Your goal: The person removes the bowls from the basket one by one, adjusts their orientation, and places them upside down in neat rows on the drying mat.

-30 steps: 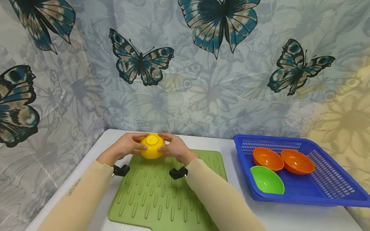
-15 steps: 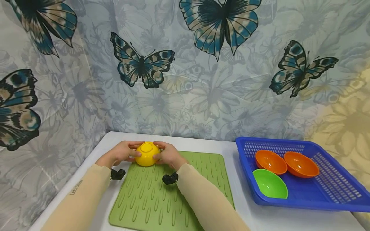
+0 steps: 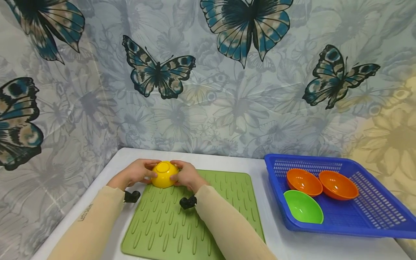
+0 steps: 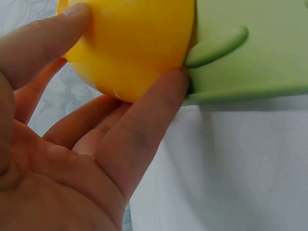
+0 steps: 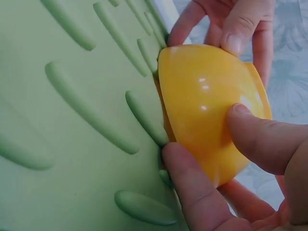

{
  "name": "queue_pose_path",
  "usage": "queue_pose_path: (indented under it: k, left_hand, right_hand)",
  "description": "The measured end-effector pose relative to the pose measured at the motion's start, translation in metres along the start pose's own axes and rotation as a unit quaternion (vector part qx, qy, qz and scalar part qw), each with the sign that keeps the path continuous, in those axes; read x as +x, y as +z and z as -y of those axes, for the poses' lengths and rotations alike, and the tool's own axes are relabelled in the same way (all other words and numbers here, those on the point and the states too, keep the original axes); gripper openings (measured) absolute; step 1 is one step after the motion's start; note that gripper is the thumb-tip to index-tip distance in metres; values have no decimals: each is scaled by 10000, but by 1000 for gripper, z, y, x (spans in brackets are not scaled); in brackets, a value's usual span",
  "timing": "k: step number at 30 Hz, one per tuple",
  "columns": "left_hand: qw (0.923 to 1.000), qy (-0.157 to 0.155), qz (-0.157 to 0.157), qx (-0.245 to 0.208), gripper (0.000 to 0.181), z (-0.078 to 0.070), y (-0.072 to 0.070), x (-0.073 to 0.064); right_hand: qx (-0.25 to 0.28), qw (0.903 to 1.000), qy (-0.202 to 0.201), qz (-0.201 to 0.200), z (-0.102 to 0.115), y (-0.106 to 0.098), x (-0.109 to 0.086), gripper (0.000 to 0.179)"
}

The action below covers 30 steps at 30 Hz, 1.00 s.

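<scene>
A yellow bowl [image 3: 165,176] sits upside down, foot ring up, at the far left corner of a green ridged mat [image 3: 182,216]. My left hand [image 3: 135,172] grips its left side, thumb on the outer wall and the other fingers around the side. On the opposite side my right hand [image 3: 188,175] holds it the same way. In the right wrist view the rim of the bowl [image 5: 207,110] lies against the mat's ridges, and a fingertip of each hand is at the rim. The inside of the bowl is hidden.
A blue basket [image 3: 364,220] stands on the white table [image 3: 227,161] to the right. Two orange bowls [image 3: 338,185] and a green bowl [image 3: 303,206] lie in it. A curtain with butterflies [image 3: 240,108] hangs behind the table.
Both hands have lowered the yellow bowl from above the mat onto its far left corner. Over the last half second hands and bowl have hardly moved.
</scene>
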<state>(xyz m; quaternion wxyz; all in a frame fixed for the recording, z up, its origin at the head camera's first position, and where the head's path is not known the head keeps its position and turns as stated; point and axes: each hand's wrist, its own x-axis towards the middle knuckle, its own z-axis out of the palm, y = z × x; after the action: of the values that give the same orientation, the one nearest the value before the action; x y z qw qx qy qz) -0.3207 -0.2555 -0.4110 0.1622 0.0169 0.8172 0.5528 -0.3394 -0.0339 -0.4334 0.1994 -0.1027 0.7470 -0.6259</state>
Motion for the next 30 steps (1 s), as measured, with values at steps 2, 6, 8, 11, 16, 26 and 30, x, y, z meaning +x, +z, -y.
queue_pose_path:
  k: [2,6,8,11,16,26,30]
  left_hand:
    - [10000,-9,1,66,67,0,-1,-1]
    - [9996,25,26,292,72,-3,-1,-2]
    - [9991,96,44,419,72,-5,0,-2]
    - [9980,221,73,583,70,-7,3,-1]
    - [9980,261,103,568,65,-5,5,0]
    - [9971,299,150,682,67,-5,7,-1]
    - [9971,229,129,715,70,-4,7,-1]
  right_hand:
    - [-44,10000,31,-31,1,2,-1,62]
    - [-139,9998,31,-99,4,4,-3,61]
    - [-210,9997,39,-144,5,4,-4,61]
    - [-326,9992,103,-222,8,4,-5,61]
    - [-466,9981,245,-308,10,6,-6,60]
    - [-339,9963,282,-739,19,7,-15,53]
    - [130,9966,460,-666,21,0,-16,47]
